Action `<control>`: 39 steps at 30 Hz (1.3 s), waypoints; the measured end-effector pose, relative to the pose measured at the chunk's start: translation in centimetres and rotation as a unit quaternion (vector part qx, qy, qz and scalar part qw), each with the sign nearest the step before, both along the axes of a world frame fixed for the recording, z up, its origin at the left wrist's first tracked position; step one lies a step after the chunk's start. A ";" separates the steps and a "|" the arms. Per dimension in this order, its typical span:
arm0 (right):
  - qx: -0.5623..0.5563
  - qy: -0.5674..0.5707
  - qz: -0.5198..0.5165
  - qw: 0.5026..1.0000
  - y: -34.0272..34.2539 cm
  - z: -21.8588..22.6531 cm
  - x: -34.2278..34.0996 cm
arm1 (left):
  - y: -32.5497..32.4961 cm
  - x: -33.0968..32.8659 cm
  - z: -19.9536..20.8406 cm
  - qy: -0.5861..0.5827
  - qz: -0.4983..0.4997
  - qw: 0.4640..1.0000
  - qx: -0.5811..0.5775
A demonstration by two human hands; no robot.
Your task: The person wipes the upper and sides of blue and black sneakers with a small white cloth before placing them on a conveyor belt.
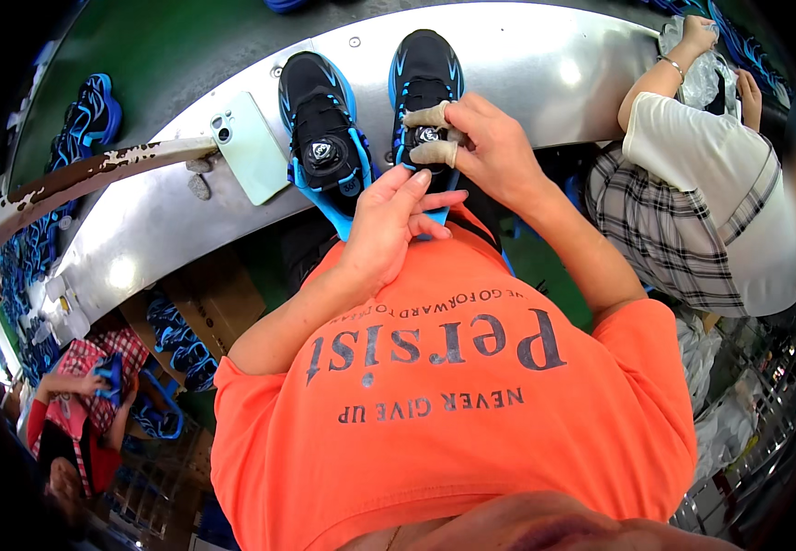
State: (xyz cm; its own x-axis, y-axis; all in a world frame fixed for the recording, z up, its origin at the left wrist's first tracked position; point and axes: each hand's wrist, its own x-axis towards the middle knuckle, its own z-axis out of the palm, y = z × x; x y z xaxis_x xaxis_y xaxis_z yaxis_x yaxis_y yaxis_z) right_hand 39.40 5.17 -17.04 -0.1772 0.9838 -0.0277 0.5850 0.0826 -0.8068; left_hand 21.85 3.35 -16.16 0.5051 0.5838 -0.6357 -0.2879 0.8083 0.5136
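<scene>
Two black sneakers with bright blue trim stand side by side on a metal table, toes pointing away from me. The left sneaker [318, 129] is untouched, a round lacing dial [323, 154] on its tongue. At the right sneaker [426, 69], my right hand [482, 145] pinches the matching dial [426, 135] between thumb and fingers. Pale finger covers sit on the fingertips of that hand. My left hand [389, 220] is at this sneaker's heel end, thumb and forefinger together at the collar, other fingers reaching across the heel. Most of the heel is hidden behind it.
A pale green phone [251, 149] lies on the metal table [545, 55], left of the sneakers. Near it are small grey lumps [198, 186] and a chipped brown bar [95, 174]. More blue-black shoes [95, 115] lie at left. Co-workers sit at right [692, 184] and lower left [81, 404].
</scene>
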 end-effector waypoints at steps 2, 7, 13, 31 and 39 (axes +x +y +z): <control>-0.025 0.015 0.078 0.997 1.4 0.6 1.3 | -0.1 -0.3 -0.1 -0.010 -0.010 1.000 0.002; -0.046 0.060 0.200 0.977 3.2 1.7 2.3 | -0.2 -0.3 0.6 -0.005 -0.009 1.000 -0.008; 0.054 -0.014 -0.074 0.996 -1.3 0.9 -1.7 | -0.2 -0.6 0.8 -0.011 0.002 1.000 -0.006; -0.053 0.007 0.008 0.999 1.5 2.7 -2.7 | 1.9 -4.9 2.5 0.077 -0.213 0.962 0.154; 0.067 -0.068 0.099 0.990 11.5 -1.2 -6.2 | 4.8 -8.7 0.3 0.443 -0.071 0.727 0.520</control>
State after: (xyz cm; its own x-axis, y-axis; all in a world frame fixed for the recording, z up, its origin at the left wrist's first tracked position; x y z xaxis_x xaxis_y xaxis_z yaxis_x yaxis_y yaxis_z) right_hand 33.21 16.68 -18.28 -0.3702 0.9267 0.0647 0.6497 0.3081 -0.6949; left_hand 13.11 8.15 -15.84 0.2688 0.9632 -0.0008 0.5760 -0.1601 0.8016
